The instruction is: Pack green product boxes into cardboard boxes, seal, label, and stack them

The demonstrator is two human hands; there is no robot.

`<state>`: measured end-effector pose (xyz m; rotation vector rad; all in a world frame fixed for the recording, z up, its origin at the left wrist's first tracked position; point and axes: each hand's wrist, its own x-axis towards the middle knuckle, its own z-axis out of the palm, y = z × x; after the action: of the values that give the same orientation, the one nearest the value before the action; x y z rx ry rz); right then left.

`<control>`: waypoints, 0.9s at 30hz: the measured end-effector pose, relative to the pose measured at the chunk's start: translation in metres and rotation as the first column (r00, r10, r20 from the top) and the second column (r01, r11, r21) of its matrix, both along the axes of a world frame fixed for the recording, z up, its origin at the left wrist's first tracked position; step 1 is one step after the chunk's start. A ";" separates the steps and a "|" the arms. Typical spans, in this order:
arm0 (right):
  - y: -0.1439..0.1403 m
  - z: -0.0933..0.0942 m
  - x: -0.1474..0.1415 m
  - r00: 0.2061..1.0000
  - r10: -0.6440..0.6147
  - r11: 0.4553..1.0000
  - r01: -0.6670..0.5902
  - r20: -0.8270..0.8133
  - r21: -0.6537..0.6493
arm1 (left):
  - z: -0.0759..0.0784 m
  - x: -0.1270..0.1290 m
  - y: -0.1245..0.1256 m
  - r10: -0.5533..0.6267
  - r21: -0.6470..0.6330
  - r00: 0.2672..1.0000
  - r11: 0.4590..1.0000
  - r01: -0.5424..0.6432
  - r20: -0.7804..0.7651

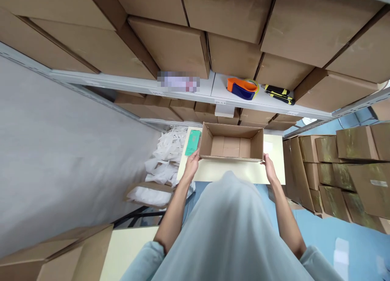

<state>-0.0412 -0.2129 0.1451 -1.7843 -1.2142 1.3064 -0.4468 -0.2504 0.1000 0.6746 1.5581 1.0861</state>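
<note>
An uncovered cardboard box (231,153) is held above the pale table (237,173), its hollow inside facing me. My left hand (191,164) grips the box's lower left corner, fingers partly hidden behind it. At the lower right corner, my right hand (268,167) has its thumb and fingers closed on the edge. A small green box (193,142) lies on the table just left of the cardboard box, close to my left hand. Part of a white paper (268,147) shows on the table behind the right side of the box.
Shelves of cardboard boxes (234,55) rise ahead. On the shelf lie an orange and blue tape dispenser (243,88) and black-yellow cutters (278,94). White packing material (167,155) is heaped at left by the wall. Taped boxes (338,167) are stacked at right.
</note>
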 end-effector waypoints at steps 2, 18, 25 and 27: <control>0.000 -0.011 0.001 0.999 0.036 0.998 -0.036 0.005 -0.045 | -0.006 0.005 -0.001 0.003 -0.073 0.998 0.997 0.001 0.061; 0.005 0.060 -0.027 0.976 -0.089 0.981 0.051 0.200 0.190 | -0.044 -0.049 0.041 -0.046 -0.272 0.837 0.954 -0.124 -0.546; -0.021 0.094 -0.061 0.944 -0.169 0.962 0.095 0.284 0.257 | -0.068 -0.054 0.063 -0.387 -0.575 0.758 0.818 0.020 -0.525; -0.028 0.094 -0.066 0.922 -0.192 0.965 0.114 0.337 0.236 | -0.071 -0.051 0.061 -0.408 -0.580 0.736 0.814 0.026 -0.540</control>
<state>-0.1071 -0.2406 0.2388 -1.9662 -1.3159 0.7492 -0.4975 -0.1890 0.0292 0.8619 2.1806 0.1546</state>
